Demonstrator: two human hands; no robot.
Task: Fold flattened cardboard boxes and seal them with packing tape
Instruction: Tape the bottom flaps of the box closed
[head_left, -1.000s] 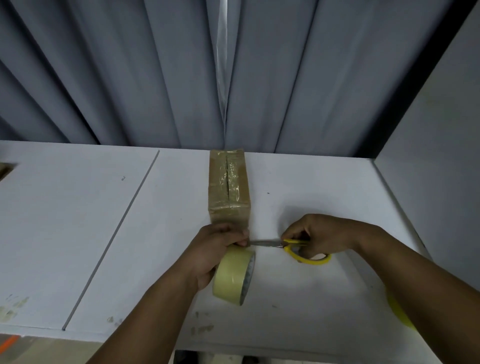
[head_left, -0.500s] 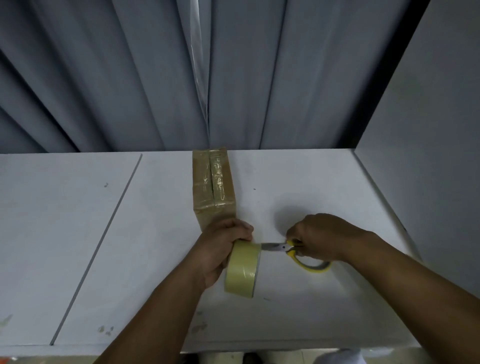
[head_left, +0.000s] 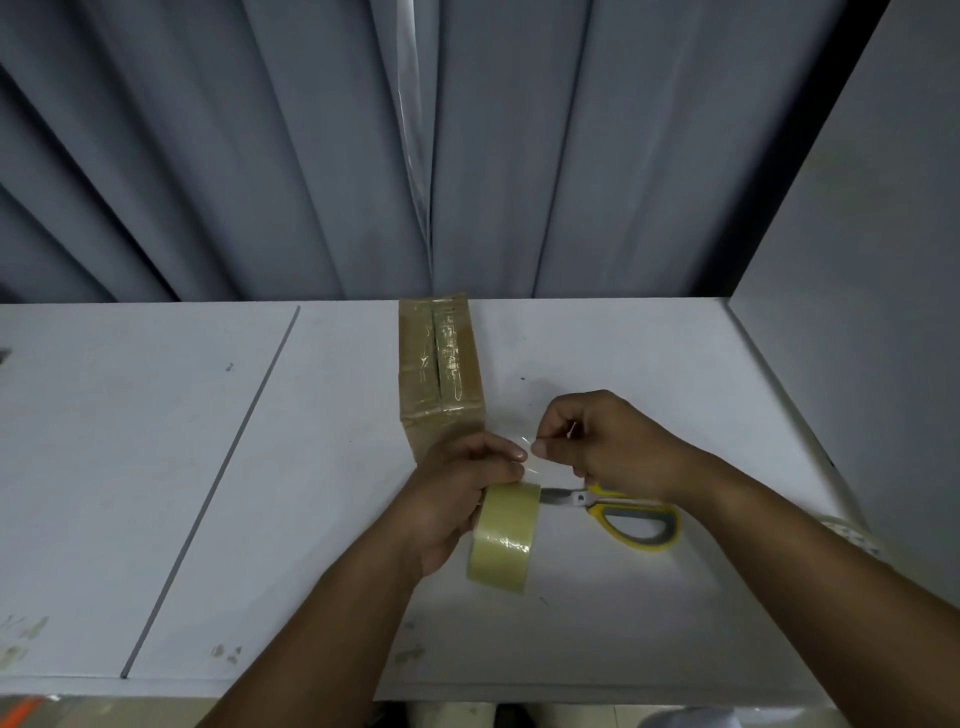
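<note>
Step in hand: taping, specifically getting a fresh length off the roll. Left hand (head_left: 457, 499) has its grip clamped round the packing tape roll (head_left: 501, 538), which stands on edge, on or just above the bench (head_left: 156, 467); can't tell which. Right hand (head_left: 602, 441) has its grip pinched together on what looks like the clear tape end (head_left: 531, 467), right beside the left fingertips. The film is faint and only glints show, so that's a read, not a certainty. Scissors (head_left: 631, 514) lie flat on the bench under the right wrist with nobody holding them, blade tips hidden behind the roll. Cardboard box (head_left: 441, 374) is folded up and sits on the bench just beyond the left hand, its far end near the grey curtain (head_left: 311, 156). Its top already carries glossy tape, though a dark slit shows along the centre flap line. A second roll (head_left: 852, 535) peeks out past the right forearm. Judgement: this box is mostly sealed, probably one more strip to go. Next move calls for drawing the end out without it folding back on itself, landing it on the box and smoothing it down, then freeing the right hand for the scissors.
</note>
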